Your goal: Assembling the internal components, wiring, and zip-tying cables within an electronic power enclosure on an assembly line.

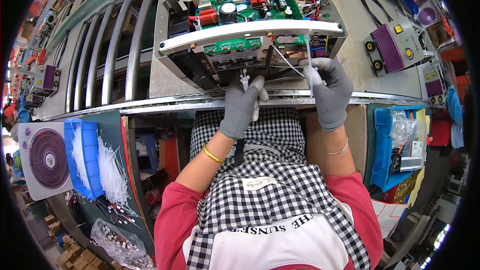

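An open metal-framed chassis [235, 37] with green circuit boards [235, 46] stands on the bench in front of me. My left hand [243, 101], in a grey glove with white fingertips, is closed round a small white plastic connector [244, 78] at the chassis's near lower edge. My right hand [331, 90], gloved alike, pinches a white cable tie [288, 62] at the near right side, beside dark wires [280, 74]. A second white strip [309, 62] hangs upright from the front rail, passing by the right fingertips.
Steel rollers [116, 50] lie left of the chassis. At the right stands a purple and grey power unit [395, 47]. Blue bins, one with cable ties [80, 160], one with bagged parts [387, 150], flank me. A fan [49, 159] sits far left.
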Motion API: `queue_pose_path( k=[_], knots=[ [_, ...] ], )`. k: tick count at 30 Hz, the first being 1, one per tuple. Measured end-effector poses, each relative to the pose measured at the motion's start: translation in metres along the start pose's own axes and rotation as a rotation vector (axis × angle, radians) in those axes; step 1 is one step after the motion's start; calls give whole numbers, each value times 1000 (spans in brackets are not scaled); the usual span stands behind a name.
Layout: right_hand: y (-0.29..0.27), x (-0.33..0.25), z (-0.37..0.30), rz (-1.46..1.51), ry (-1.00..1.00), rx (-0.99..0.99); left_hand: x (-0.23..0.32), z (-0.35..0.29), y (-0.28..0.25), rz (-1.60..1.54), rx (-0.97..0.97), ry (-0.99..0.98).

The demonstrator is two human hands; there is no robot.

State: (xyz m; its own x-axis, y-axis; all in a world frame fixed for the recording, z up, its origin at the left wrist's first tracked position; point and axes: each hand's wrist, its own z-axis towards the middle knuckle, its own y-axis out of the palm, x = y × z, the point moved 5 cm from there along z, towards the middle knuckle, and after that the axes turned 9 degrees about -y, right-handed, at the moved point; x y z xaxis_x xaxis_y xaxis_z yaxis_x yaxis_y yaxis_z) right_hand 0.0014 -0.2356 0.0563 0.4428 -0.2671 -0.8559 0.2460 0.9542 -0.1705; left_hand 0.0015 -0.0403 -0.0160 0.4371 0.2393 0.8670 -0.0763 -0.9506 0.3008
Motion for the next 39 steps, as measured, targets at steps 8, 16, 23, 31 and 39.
queue_pose_path(
  k=[8,16,23,31,39],
  knots=[
    [5,-7,1,-76,-40,7,-2,2,0,6,10,22],
    [9,-17,3,-146,-189,-20,-5,5,0,-4,10,40],
    [13,-18,7,-144,-239,-69,-3,3,0,1,27,32],
    [22,-20,13,-177,-251,-214,-1,5,1,-14,87,62],
    [27,-26,13,-248,-372,-243,-2,13,2,-47,138,167]
  ],
)
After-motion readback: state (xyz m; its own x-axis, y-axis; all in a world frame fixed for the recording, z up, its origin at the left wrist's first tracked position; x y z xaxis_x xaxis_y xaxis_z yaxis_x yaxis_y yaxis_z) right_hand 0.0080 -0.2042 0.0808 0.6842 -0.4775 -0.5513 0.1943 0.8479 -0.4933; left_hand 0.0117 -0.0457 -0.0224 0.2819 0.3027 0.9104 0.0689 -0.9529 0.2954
